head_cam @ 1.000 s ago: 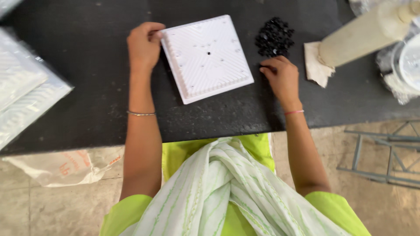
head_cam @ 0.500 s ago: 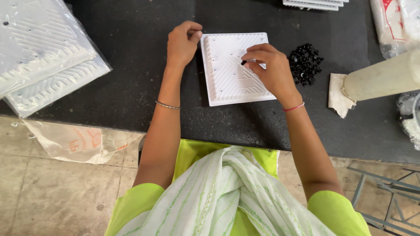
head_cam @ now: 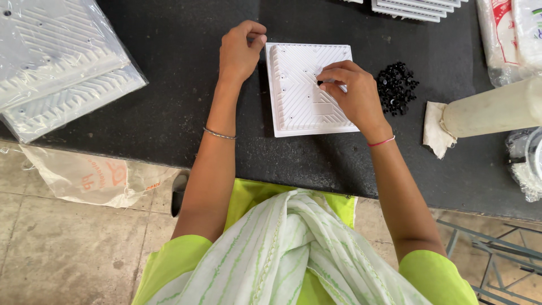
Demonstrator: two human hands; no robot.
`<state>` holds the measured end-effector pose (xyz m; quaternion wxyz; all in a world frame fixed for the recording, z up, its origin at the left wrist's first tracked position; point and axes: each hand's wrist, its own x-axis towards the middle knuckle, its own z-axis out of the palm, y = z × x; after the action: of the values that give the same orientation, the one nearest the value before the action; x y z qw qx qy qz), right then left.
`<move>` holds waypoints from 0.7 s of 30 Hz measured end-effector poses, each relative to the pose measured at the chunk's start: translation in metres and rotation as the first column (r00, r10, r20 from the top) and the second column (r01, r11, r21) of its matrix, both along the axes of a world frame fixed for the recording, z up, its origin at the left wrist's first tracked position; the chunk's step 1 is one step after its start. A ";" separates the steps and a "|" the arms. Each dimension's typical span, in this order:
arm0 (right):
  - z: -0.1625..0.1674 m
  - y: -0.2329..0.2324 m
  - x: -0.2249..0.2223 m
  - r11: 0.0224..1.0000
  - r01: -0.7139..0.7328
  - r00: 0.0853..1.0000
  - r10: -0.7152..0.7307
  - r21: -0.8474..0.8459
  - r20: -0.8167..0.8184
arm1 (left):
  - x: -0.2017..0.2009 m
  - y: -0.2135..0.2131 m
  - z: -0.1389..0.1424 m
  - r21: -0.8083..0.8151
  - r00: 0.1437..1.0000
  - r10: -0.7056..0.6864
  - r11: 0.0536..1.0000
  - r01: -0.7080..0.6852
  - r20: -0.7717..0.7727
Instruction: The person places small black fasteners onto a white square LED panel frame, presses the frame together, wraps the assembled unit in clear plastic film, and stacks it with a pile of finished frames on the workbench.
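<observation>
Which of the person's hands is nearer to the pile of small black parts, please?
Right. The right hand rests on the white plate, just beside the black parts; the left hand grips the plate's far edge.

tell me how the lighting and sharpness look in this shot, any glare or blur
Head view: soft, even daylight, with only faint shadows under the left hand and right hand on the white ribbed panel. The plastic-wrapped panels at upper left show pale glare, and the white panel looks slightly washed out. The pile of small black pieces and the dark tabletop stay sharp; there is no obvious motion blur.
</observation>
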<state>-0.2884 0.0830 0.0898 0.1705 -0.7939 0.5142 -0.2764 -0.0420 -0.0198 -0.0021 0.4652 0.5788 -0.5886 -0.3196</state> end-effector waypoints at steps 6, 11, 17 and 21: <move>-0.001 -0.001 -0.001 1.000 0.001 1.000 -0.001 0.007 0.001 | -0.001 0.000 -0.002 0.005 1.000 0.001 1.000 -0.001 0.002; 0.004 0.001 -0.003 1.000 -0.005 0.999 0.005 -0.003 0.031 | 0.001 0.000 -0.003 -0.001 1.000 0.002 1.000 -0.002 0.008; 0.004 0.015 -0.003 0.994 0.000 0.997 -0.009 -0.113 -0.080 | 0.005 0.000 -0.001 -0.027 0.999 0.020 0.999 -0.020 0.027; 0.001 0.018 -0.004 0.985 -0.023 0.992 0.001 -0.173 -0.127 | 0.005 0.004 0.000 -0.039 0.999 0.022 0.999 -0.020 0.030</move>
<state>-0.2924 0.1014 0.0904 0.0691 -0.8247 0.4930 -0.2683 -0.0369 -0.0158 -0.0017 0.4705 0.5808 -0.5955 -0.2945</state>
